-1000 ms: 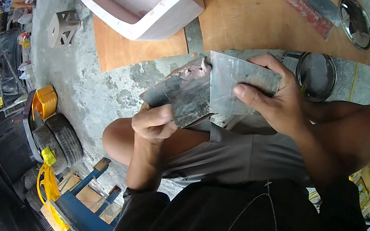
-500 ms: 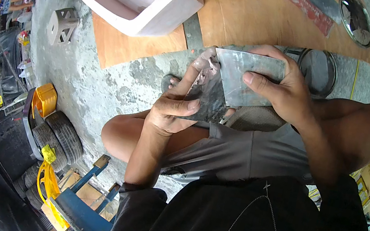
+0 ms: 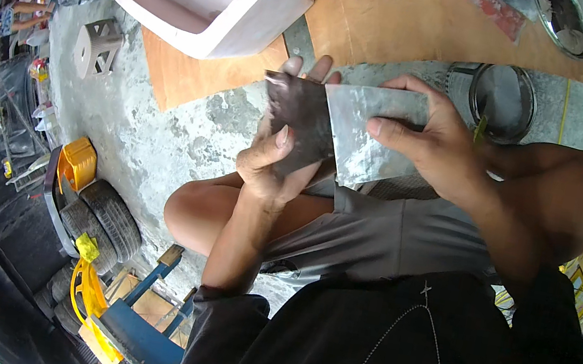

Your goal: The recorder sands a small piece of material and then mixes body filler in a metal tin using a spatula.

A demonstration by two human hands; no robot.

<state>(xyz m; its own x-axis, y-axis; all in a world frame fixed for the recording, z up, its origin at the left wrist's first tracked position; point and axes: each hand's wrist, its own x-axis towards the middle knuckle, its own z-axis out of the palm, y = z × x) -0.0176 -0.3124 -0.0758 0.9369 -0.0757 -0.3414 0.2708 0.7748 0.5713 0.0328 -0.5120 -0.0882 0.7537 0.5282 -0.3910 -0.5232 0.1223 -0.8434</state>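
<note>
My left hand [image 3: 264, 161] grips a dark, thin flat plate [image 3: 303, 122], thumb on its face and fingers behind, their tips showing past its far edge. A pinkish smear lies along that plate's far left corner. In my right hand [image 3: 443, 139] is a grey, roughly square filler spreader [image 3: 356, 147], pinched between thumb and fingers and marked with pale streaks. The spreader's left edge overlaps or touches the dark plate's right side; which one, I cannot tell. Both are held above my lap, over my grey shorts [image 3: 408, 230].
A white and pinkish moulded shell [image 3: 251, 15] sits ahead on a brown board [image 3: 383, 19]. To the right are a round tin [image 3: 503, 102] and a metal-rimmed dish [image 3: 565, 24]. At left are a small stool [image 3: 97, 48], tyres [image 3: 106, 216] and a blue metal frame [image 3: 135, 338].
Both hands have shifted slightly left. The dark plate has turned more face-up, and my left fingers have moved behind it. The spreader has tilted, showing pale streaks on its lower part.
</note>
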